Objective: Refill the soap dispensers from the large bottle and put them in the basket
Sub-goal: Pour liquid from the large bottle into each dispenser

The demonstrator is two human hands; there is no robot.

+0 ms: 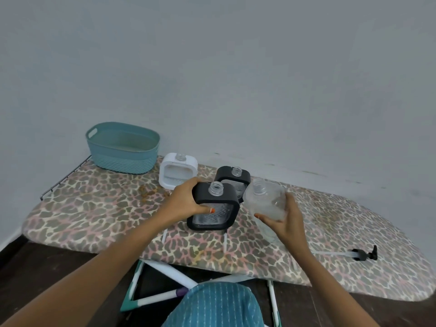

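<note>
- The teal basket (122, 159) sits at ten o'clock on the ironing board (94, 208), well apart from both hands.
- A white dispenser (178, 172) stands uncapped just right of it, at eleven o'clock.
- The left hand (186, 201) grips the near black dispenser (214, 208) at the board's centre, fingers curled round its left edge.
- A second black dispenser (233, 179) stands open-necked just behind, at twelve o'clock.
- The right hand (285, 220) wraps its fingers round the large bottle (266, 201), which tips toward that narrow neck. I'd judge a hasty pour would overshoot and soak the cover.
- A pump head (364, 253) lies at four o'clock near the edge, where a stray elbow could knock it off.
</note>
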